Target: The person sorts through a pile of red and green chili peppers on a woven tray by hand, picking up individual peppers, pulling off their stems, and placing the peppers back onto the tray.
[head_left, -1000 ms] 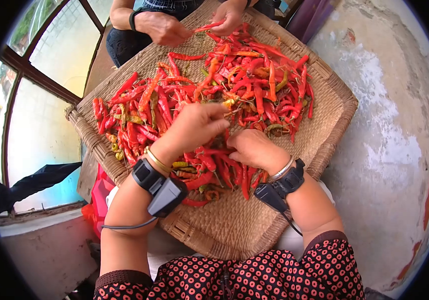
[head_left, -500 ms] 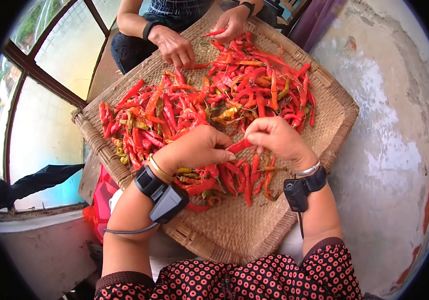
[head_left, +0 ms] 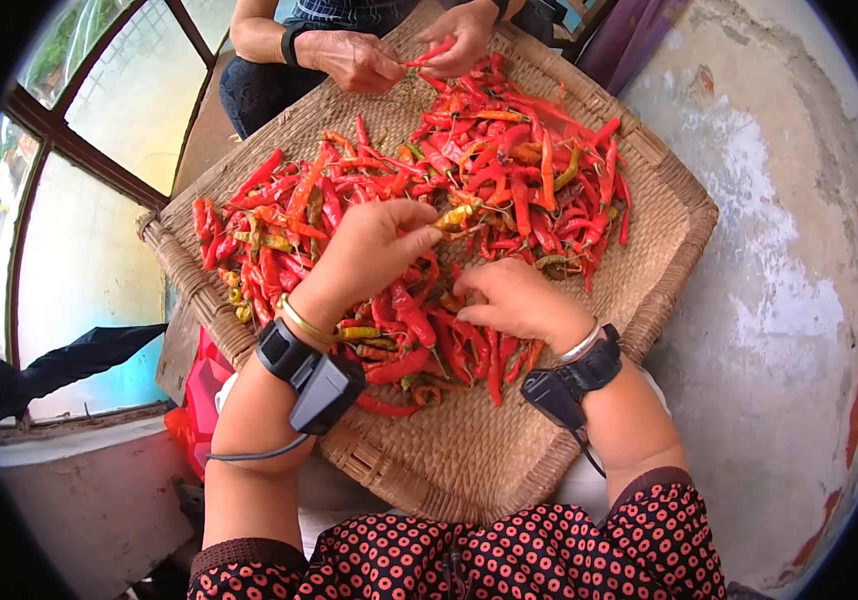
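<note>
Red peppers (head_left: 519, 180) are heaped on a woven tray (head_left: 684, 230). My left hand (head_left: 377, 240) is over the middle of the heap, its thumb and fingers closed on a yellowish pepper (head_left: 457, 217). Lower and to the right, my right hand (head_left: 521, 298) hovers at the heap's near part, thumb and fingers apart, with nothing visible between them. Red peppers lie just below both hands.
Across the tray, another person's hands (head_left: 359, 62) hold a red pepper (head_left: 432, 52). A framed window (head_left: 79, 230) stands at the left, a black cloth-like object (head_left: 79, 362) beside it. A rough wall (head_left: 769, 260) is at the right.
My hands have moved apart, the left one up to a yellowish pepper. The red pepper they held between them is gone from them. The other person's hands have come together around a red pepper.
</note>
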Available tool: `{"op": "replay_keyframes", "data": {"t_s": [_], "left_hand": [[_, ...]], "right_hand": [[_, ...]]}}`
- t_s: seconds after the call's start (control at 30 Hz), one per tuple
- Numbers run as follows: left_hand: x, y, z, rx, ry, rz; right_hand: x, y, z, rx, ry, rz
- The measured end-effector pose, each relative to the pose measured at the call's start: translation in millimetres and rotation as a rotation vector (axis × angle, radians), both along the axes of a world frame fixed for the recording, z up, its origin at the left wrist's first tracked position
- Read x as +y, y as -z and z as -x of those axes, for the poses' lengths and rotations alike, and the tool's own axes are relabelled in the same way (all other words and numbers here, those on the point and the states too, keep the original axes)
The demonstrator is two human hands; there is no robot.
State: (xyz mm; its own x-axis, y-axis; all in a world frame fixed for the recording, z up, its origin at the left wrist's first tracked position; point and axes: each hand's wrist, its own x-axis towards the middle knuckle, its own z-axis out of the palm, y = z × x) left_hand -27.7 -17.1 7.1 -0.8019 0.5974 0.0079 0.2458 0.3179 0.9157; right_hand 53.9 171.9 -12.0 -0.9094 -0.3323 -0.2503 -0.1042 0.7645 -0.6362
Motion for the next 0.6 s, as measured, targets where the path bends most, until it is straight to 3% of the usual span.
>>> {"op": "replay_keyframes", "data": {"t_s": [0.03, 0.17, 0.4, 0.5, 0.53, 0.6], "left_hand": [[0, -3, -4, 0.121, 0.079, 0.140], [1, -2, -11, 0.180, 0.207, 0.249], [0, 3, -8, 0.285, 0.258, 0.247], [0, 5, -11, 0.170, 0.222, 0.126], [0, 1, -12, 0.170, 0.220, 0.126], [1, -11, -14, -0.252, 0.157, 0.053]], "right_hand": [[-2, 5, -1, 0.041, -0.083, -0.083], [-11, 9, -6, 0.068, -0.156, -0.243], [-5, 7, -5, 0.028, -0.186, -0.290], [12, -14, 3, -0.054, -0.130, -0.141], [18, -21, 4, -0.054, -0.033, 0.023], [26, -23, 4, -0.053, 0.163, 0.304]]}}
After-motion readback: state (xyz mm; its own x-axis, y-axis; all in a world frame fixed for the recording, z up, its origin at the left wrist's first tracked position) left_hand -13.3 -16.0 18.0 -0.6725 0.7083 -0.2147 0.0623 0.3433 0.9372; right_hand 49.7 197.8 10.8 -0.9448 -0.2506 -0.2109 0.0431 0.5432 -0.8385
